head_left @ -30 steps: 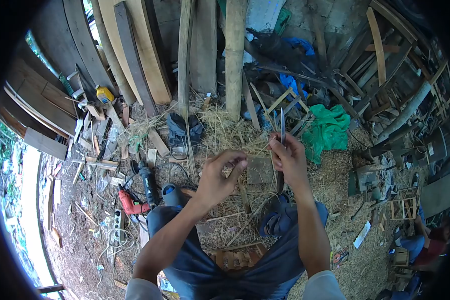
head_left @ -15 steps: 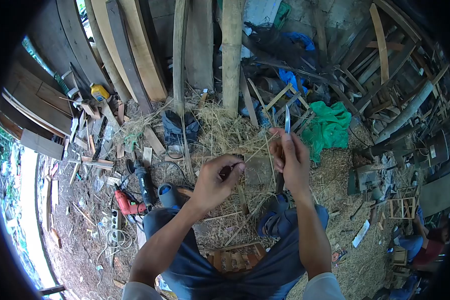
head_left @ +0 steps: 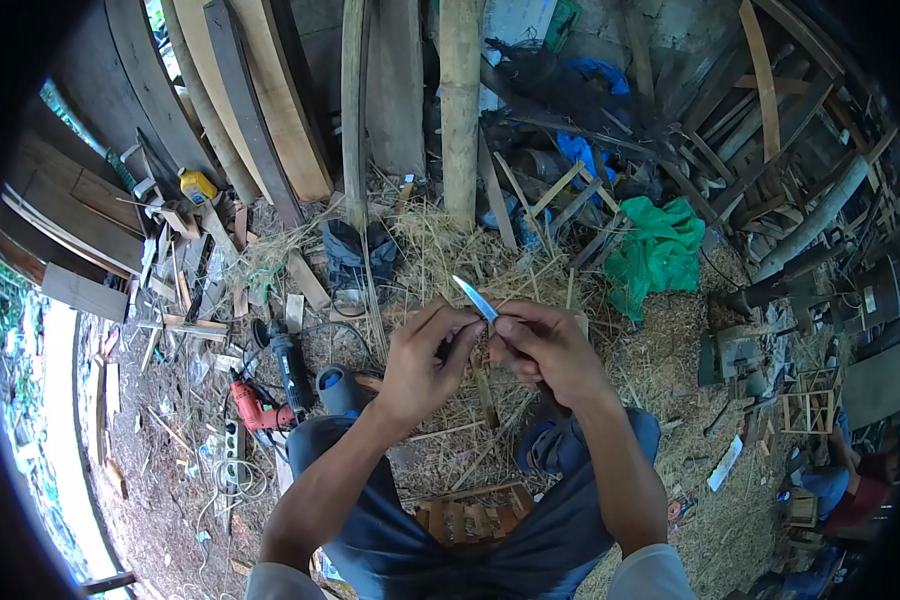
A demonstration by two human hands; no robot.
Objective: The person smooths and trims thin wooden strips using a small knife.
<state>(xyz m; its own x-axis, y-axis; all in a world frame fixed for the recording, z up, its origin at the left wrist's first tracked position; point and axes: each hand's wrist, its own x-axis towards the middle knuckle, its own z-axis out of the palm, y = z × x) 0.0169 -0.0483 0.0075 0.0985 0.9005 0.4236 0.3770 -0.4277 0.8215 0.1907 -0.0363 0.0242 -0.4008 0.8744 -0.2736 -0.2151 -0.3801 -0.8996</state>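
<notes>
My right hand [head_left: 550, 350] is closed round a knife [head_left: 477, 299], its bright blade pointing up and to the left. Most of the handle is hidden by the fingers. Close beside the blade, my left hand [head_left: 422, 355] is closed in a pinch, thumb against forefinger. What sits in that pinch is too small to make out. Both hands are held in front of my knees, almost touching each other at the blade's base.
Straw-like shavings litter the ground. To the left lie a red power drill [head_left: 258, 408], an angle grinder [head_left: 288, 368] and a power strip [head_left: 233, 450]. A green plastic bag [head_left: 658, 255] is at the right. Boards [head_left: 290, 110] lean behind; another person [head_left: 855, 490] sits far right.
My right hand has come down and left with the knife, bringing it to my left hand. The blade has turned from nearly upright to slanting left. My left hand has stayed nearly in place.
</notes>
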